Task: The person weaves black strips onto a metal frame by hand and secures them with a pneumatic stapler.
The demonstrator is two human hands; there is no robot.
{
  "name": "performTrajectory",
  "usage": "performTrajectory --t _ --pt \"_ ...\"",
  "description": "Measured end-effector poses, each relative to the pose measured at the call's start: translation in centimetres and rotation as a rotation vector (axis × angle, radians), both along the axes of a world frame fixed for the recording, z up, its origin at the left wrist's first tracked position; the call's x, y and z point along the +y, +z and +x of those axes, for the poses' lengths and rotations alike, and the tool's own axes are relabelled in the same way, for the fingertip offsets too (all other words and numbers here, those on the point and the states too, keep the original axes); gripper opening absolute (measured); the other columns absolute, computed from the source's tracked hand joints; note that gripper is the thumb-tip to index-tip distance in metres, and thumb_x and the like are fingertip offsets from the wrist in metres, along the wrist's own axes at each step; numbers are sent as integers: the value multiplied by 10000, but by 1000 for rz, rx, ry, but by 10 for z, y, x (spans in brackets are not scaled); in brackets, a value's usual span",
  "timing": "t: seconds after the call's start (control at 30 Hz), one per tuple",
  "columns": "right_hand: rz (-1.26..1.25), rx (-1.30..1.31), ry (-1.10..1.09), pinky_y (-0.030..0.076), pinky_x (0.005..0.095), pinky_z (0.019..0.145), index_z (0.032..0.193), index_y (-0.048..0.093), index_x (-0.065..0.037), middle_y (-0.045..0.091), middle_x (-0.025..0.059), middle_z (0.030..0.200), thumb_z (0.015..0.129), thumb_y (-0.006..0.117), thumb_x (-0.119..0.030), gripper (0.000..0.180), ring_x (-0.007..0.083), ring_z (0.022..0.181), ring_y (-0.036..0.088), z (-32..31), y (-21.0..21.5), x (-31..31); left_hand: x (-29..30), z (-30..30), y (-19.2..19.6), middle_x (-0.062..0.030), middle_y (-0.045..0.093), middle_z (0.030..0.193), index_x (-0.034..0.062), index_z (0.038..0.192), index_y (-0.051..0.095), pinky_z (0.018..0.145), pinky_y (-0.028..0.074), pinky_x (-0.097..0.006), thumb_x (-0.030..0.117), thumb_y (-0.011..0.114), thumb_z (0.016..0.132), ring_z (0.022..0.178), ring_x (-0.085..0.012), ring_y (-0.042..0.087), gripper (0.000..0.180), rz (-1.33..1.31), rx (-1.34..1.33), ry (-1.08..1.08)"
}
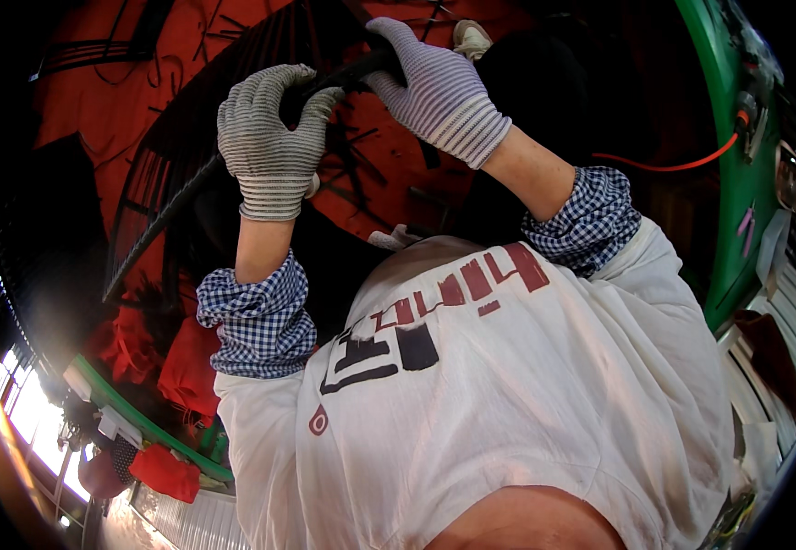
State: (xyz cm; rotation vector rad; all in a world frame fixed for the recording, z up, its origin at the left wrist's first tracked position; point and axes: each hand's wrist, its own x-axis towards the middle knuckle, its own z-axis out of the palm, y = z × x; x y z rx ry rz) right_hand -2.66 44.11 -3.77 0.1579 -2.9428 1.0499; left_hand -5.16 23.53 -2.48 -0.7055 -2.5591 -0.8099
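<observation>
In the head view, the person near me has both hands raised in front of the body, gloved in striped knit. The left hand [274,137] curls partway round a dark strip [352,71], thumb on one side and fingers on the other. The right hand [434,87] grips it just beyond, thumb and fingers bent about the dark end (where exactly the fingertips meet it, I can't tell, it's so black there). The strip lies between the two hands, over a red surface [361,206] strewn with thin dark pieces. A black barred panel [155,174] fans out to the left, beside and beyond the left hand. Past the right hand I can see a pale shoe [473,39]. Over on the right, an orange cord [682,169] reaches a green rim [720,247].
</observation>
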Motion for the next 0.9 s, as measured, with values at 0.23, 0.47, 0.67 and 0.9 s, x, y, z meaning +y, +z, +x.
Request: performTrajectory --t 0.23,0.47,0.67,0.9 --pt "44 -22 1 557 395 539 1385 473 -37 692 107 696 955 657 -294 533 261 584 684 -1 1 -2 -2 -6 -10 -30 761 912 112 937 781 793 513 -353 217 872 714 836 -225 703 264 96 79 -59" --pt "23 -40 2 556 401 544 1375 479 -34 694 109 697 953 658 -289 525 271 590 687 -1 0 -1 -2 -5 -8 -30 760 911 110 945 781 793 511 -353 216 861 732 835 -219 702 251 57 59 -54" --pt "6 -27 -5 553 403 537 1379 479 -41 695 104 695 952 658 -274 519 275 591 687 -1 0 -1 -2 -3 -4 -29 757 911 101 931 766 793 512 -358 205 858 742 830 -228 702 235 64 39 -57" --pt "15 -48 -5 555 400 533 1378 478 -42 696 104 697 950 658 -264 515 274 593 689 -1 2 -2 -4 -8 -10 -32 754 939 109 943 763 805 507 -358 165 864 725 855 -220 698 246 81 133 -138"
